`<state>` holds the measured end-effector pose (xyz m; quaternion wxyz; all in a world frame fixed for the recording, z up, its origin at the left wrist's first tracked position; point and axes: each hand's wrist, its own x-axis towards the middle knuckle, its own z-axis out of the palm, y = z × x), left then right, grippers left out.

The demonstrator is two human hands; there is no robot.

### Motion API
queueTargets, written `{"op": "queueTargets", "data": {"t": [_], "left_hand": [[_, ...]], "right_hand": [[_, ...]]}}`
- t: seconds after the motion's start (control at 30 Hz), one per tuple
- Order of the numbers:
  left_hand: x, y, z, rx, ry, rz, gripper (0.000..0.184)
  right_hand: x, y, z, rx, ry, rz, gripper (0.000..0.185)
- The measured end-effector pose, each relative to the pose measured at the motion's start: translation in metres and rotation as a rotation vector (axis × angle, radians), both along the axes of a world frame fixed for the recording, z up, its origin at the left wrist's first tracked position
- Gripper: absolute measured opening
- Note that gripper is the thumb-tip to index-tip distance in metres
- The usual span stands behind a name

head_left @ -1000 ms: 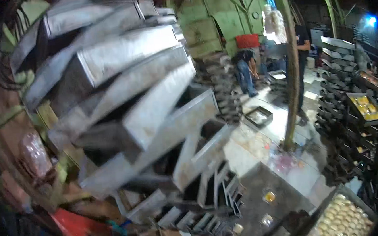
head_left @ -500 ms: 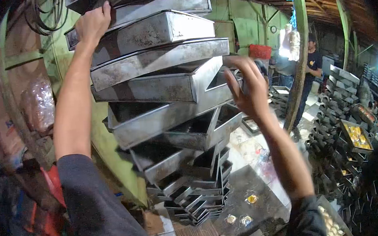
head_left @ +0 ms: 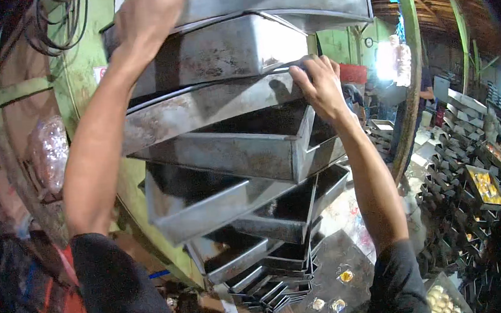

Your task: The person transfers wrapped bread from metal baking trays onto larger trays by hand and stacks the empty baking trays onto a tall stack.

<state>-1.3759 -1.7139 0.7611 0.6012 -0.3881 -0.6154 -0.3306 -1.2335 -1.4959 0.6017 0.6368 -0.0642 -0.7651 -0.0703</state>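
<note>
Metal trays stand in a tall, twisted stack before me, turned at different angles. At the upper left, my left hand [head_left: 154, 17] is blurred, with its fingers bent over the side of an upper tray [head_left: 273, 0]; its fingertips run off the top edge. My right hand [head_left: 320, 83] has its fingers curled over the right-hand rim of a lower tray [head_left: 211, 105]. Between these two trays sits a stained tray [head_left: 218, 50] with a bright end face.
A green post [head_left: 413, 73] rises at the right, a person [head_left: 427, 92] partly behind it. More stacked trays [head_left: 451, 164] fill the right side, one holding yellow items [head_left: 485, 188]. A plastic-wrapped bundle [head_left: 53, 151] hangs left. Small packets [head_left: 346, 276] lie below.
Both arms have come into view since the first frame. In the last half second my right hand has closed over a tray rim, and the upper trays appear nearer and shifted right.
</note>
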Motion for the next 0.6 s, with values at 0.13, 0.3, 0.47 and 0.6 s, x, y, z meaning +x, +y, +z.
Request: {"op": "queueTargets", "data": {"t": [0.13, 0.3, 0.47, 0.6], "left_hand": [[-0.013, -0.001, 0.009, -0.009, 0.185, 0.134, 0.041], [-0.015, -0.004, 0.018, -0.001, 0.221, 0.131, 0.064], [-0.026, -0.024, 0.014, -0.056, 0.230, 0.220, 0.063], [-0.021, -0.032, 0.011, 0.047, 0.256, 0.260, 0.061]], "right_hand": [[0.007, -0.009, 0.004, 0.005, -0.005, -0.100, 0.042], [0.065, -0.039, 0.009, 0.210, 0.582, -0.118, 0.020], [0.077, -0.075, 0.086, 0.308, 0.509, -0.032, 0.026], [0.036, -0.078, 0.136, 0.583, 0.623, -0.062, 0.027]]}}
